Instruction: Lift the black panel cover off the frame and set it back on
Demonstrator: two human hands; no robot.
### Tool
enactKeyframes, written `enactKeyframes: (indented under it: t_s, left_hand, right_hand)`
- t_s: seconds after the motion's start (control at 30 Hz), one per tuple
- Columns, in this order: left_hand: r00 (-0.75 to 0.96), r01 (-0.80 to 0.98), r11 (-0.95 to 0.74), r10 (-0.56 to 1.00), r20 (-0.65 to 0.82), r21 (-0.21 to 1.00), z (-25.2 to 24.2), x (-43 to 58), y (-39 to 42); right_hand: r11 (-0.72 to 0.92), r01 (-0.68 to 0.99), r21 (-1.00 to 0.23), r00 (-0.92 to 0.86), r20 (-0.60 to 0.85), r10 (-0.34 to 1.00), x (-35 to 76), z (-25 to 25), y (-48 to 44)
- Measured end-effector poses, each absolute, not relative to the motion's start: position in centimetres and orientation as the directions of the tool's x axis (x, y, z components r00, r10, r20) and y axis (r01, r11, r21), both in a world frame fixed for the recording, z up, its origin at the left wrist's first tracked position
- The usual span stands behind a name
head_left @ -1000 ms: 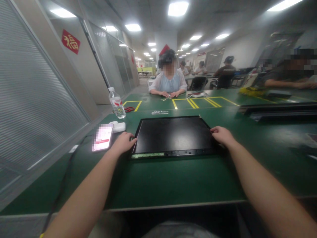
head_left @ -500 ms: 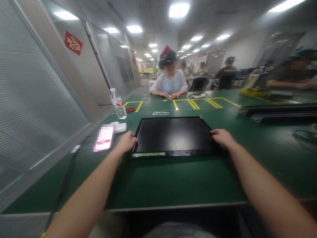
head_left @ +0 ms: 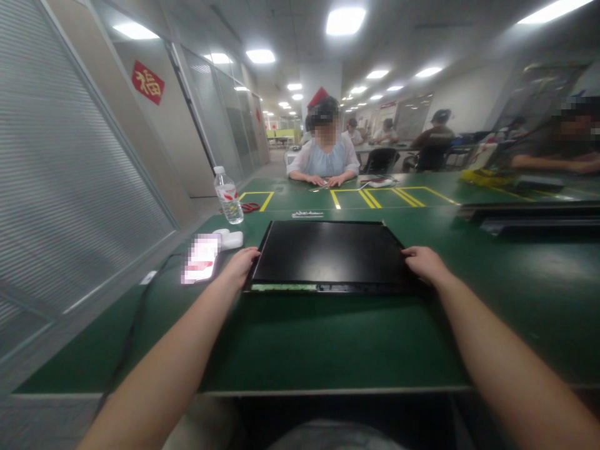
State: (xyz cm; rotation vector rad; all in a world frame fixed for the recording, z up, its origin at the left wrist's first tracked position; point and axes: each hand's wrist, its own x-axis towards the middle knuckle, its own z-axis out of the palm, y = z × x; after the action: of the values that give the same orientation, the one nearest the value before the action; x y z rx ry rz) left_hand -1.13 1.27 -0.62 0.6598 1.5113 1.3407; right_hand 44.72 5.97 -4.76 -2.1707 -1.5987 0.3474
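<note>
A flat black screen panel (head_left: 330,253) lies face up over the green table (head_left: 328,350), with a green and dark strip along its near edge. My left hand (head_left: 242,264) is closed on the panel's left edge. On the opposite side, my right hand (head_left: 424,262) grips the right edge, its thumb and finger at the rim. To the left of my left hand are a lit phone (head_left: 202,257) and a white case-like object (head_left: 232,240).
A water bottle (head_left: 229,197) and red-handled scissors (head_left: 250,207) stand and lie at the back left. Across the table sits a person (head_left: 324,156). Long dark panels (head_left: 539,219) lie at the right. A black cable (head_left: 135,319) crosses the left side.
The whole view has shifted slightly, moving the scene a little to the right. Both hands keep their hold, and the panel's near edge appears slightly higher in the picture.
</note>
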Motion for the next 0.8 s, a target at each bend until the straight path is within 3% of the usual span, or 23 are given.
enactKeyframes:
  t_s: [0.37,0.8]
  left_hand:
    - [-0.190,-0.271,0.279,0.923,-0.336,0.921,-0.7,-1.6,1.2]
    - [-0.168,-0.224,0.260,0.939,-0.300,0.939,0.3,-1.2,0.4]
  right_hand:
    - [-0.267,0.827,-0.494,0.314,0.013,0.949,44.8,-4.6,6.0]
    - [-0.272,0.801,-0.534,0.328,0.010,0.945,44.8,-5.0,6.2]
